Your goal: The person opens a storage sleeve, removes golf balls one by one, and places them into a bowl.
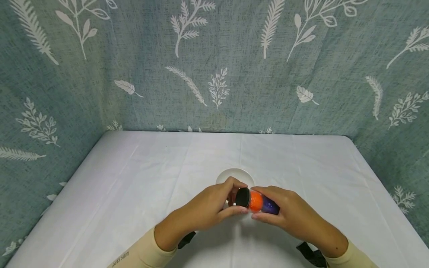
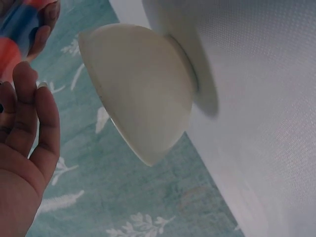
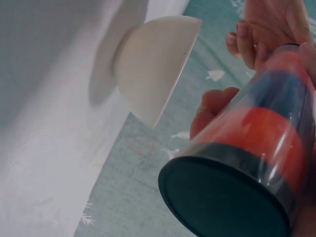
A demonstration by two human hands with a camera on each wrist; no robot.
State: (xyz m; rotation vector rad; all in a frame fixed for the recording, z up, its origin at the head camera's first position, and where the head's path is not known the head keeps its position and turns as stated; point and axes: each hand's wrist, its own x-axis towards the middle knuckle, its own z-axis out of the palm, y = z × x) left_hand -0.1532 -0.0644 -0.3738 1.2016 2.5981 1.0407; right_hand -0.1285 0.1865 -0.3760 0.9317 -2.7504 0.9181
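White cloth covers the table [image 1: 134,193], with teal leaf-print fabric [image 1: 234,74] hung as walls around it. Nearest the person, two cream sleeves reach in and the hands meet over the middle of the table. The right hand [image 1: 288,216] curls round a clear tube [image 1: 259,203] holding an orange and a blue ball, lying sideways above the cloth. The left hand [image 1: 211,206] pinches the tube's black cap [image 1: 242,197] between thumb and fingers. Just beyond the hands stands a small white bowl [image 1: 234,175], partly hidden by them. The right wrist view shows the tube's black end [image 3: 222,200] close up and the bowl's outer wall [image 3: 153,64]; the left wrist view shows the bowl's foot [image 2: 190,64] on the cloth and the fingers [image 2: 34,113] only loosely bent.
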